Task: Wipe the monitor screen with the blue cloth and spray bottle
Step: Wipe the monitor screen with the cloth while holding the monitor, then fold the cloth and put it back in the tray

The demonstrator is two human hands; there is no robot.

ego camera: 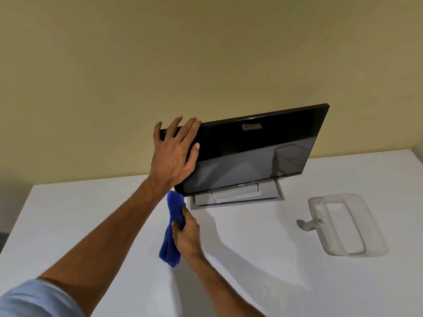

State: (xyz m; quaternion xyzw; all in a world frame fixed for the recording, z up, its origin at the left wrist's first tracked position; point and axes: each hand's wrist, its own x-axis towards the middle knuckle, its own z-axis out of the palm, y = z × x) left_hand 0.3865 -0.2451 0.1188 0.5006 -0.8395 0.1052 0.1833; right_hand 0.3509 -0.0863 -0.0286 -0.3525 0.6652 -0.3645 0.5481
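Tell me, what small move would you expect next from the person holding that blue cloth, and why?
Probably raise the right hand so the blue cloth meets the lower left of the monitor screen. The cloth is gripped just below that corner, apparently not yet on the glass, while the left hand rests on the upper left corner, steadying it.

White table (91,225): monitor (251,152) standing at rear, spray bottle (341,225) lying right.

Monitor screen (251,152): glossy black. Stand (235,198) below monitor: matt grey. Blue cloth (169,245): fuzzy fabric. Spray bottle (338,225) right of monitor: frosted translucent plastic.
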